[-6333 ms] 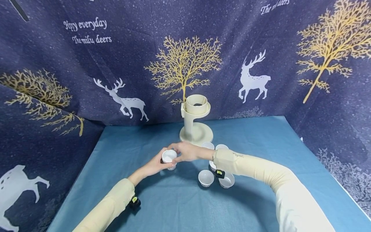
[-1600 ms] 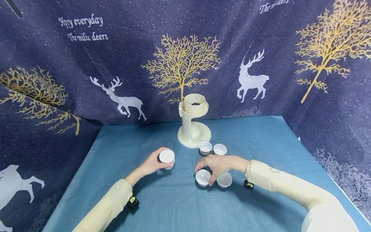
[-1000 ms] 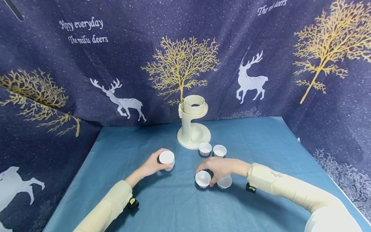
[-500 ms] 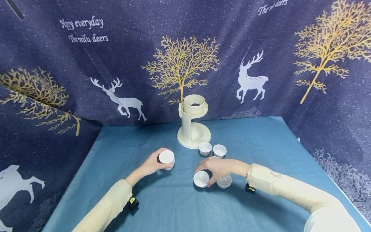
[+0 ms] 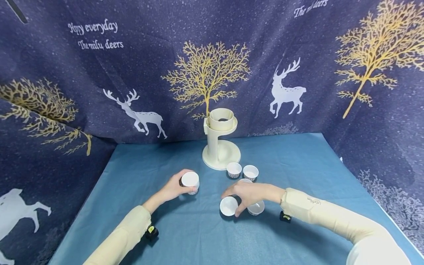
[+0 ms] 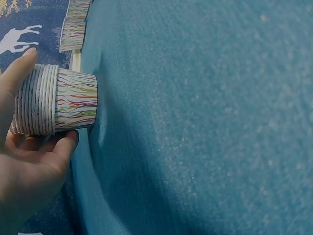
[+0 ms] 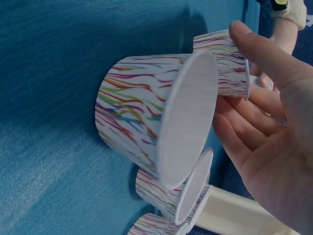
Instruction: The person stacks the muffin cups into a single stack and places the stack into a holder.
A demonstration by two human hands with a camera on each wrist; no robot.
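My left hand [image 5: 175, 187] grips a stack of nested paper cups [image 6: 76, 100], white with colourful wavy lines, upright close over the blue cloth. My right hand [image 5: 250, 193] holds a single paper cup [image 5: 229, 206] by its sides, thumb on the near side and fingers on the far side. That cup [image 7: 225, 63] also shows in the right wrist view, between thumb and fingers. Just right of it, under my right wrist, stands another paper cup [image 5: 256, 208]. A further cup [image 5: 246, 180] is mostly hidden behind my right hand.
Two more paper cups [image 5: 234, 169] stand behind my right hand. Beyond them is a cream stand [image 5: 213, 147] with a round base and a ring bearing a cream funnel-like cup [image 5: 221, 123]. A dark blue printed curtain [image 5: 142, 66] hangs behind the blue-covered table [image 5: 205, 235].
Over six seconds ago both hands were at the stack. My right hand has since gone to the front cup, which has shifted slightly left in its fingers. The left hand stays with the stack.
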